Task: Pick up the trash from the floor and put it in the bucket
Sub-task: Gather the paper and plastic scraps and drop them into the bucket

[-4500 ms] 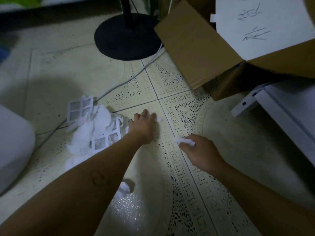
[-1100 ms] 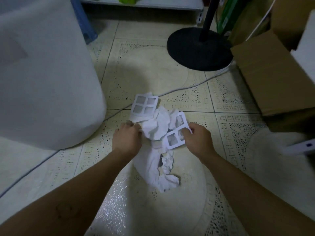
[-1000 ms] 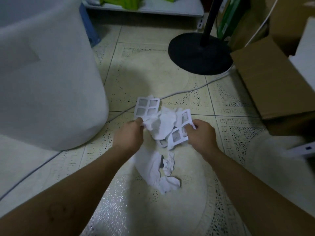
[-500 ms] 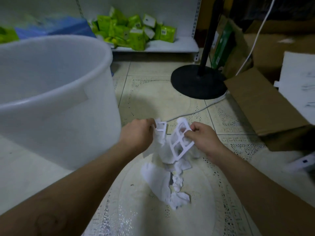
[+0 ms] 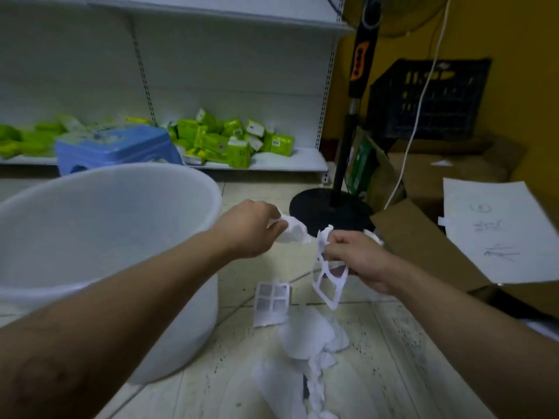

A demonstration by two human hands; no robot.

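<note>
Both hands, left hand [image 5: 251, 229] and right hand [image 5: 357, 258], clamped on paper scraps [image 5: 328, 279], bucket [image 5: 181, 189] apparently empty, floor pile [image 5: 305, 343] left.

- Bucket [image 5: 106, 237] stands left, on the floor [image 5: 393, 358].
- Paper scraps [image 5: 302, 337] lie right of it.
- Fan base [image 5: 329, 210] far; cardboard box [image 5: 423, 246] right.

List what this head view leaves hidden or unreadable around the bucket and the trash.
- Bucket bottom: hidden by its near wall and the left forearm.
- Paper scraps on the floor: cut off by the lower edge.
- Writing on the white sheet: blurred.
- Right hand grip: fingers curl under, hidden.
</note>
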